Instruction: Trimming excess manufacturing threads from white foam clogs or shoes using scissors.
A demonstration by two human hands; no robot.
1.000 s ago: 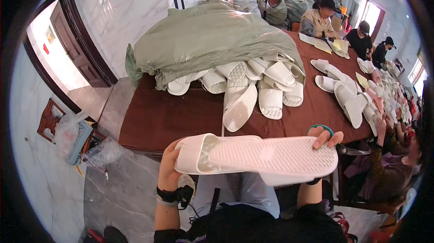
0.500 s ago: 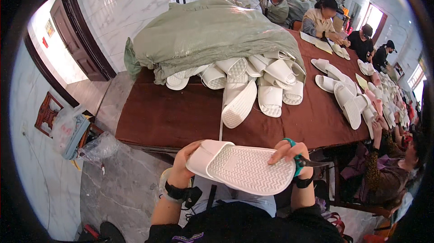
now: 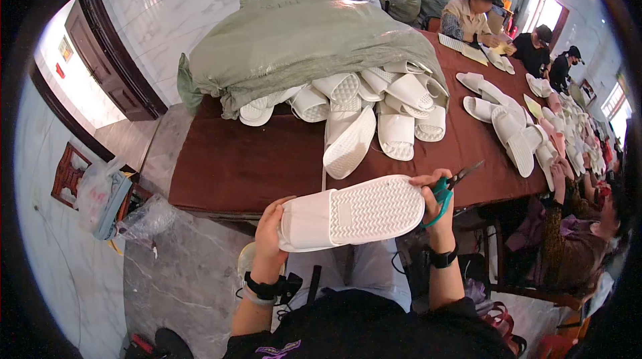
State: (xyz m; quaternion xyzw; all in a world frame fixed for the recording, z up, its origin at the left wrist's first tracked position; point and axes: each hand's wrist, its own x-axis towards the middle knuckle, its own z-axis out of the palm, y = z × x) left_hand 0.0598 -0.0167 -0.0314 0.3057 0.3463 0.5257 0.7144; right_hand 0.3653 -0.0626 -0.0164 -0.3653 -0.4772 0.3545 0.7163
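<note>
White slipper (image 3: 353, 215) is held in the air between the two hands, lying almost level, its right end a little higher than its left. The zigzag-patterned part is at the right and faces the camera; the smooth part is at the left. Along the lower left edge another pale layer can be seen, but I cannot tell if it is a second slipper.

Left hand (image 3: 270, 230) is partly closed and grips the smooth end from the left side. Right hand (image 3: 438, 210) is at the patterned end, with its fingers bent; one fingertip touches the upper edge there. The same hand carries scissors (image 3: 443, 194) with green handles, and their dark blades point up and to the right, away from the slipper. How tightly it presses on the slipper, I cannot tell.

In the picture, the slipper overlaps the near edge of the table with brown cloth (image 3: 247, 172), and it is above the person's legs (image 3: 378, 272). Beyond it, on the cloth, lies a pile of white slippers (image 3: 349, 142), partly under a greenish sack (image 3: 307, 45). More slippers (image 3: 513, 138) lie farther right.
</note>
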